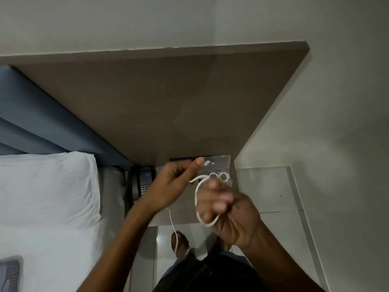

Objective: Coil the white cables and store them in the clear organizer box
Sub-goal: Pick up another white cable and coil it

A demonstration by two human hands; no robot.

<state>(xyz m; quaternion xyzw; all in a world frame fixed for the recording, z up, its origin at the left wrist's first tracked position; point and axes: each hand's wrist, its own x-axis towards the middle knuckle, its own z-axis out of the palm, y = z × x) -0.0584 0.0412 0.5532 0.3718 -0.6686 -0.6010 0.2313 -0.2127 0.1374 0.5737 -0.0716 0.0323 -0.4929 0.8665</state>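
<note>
A white cable (197, 199) loops around the fingers of my right hand (229, 216), which is closed on the loop above the small bedside table (181, 213). My left hand (174, 182) pinches the same cable a little to the left and higher; its loose end hangs down past my wrist toward the floor. The clear organizer box (219, 171) stands open at the back of the table, lid up, with coiled white cables (224, 176) in its compartments. My hands hide the box's front part.
A black telephone (143, 182) sits at the table's left end. A bed with a white pillow (46, 186) lies to the left. A tall brown panel (157, 102) rises behind the table. My sandalled foot (179, 243) stands on the tiled floor below.
</note>
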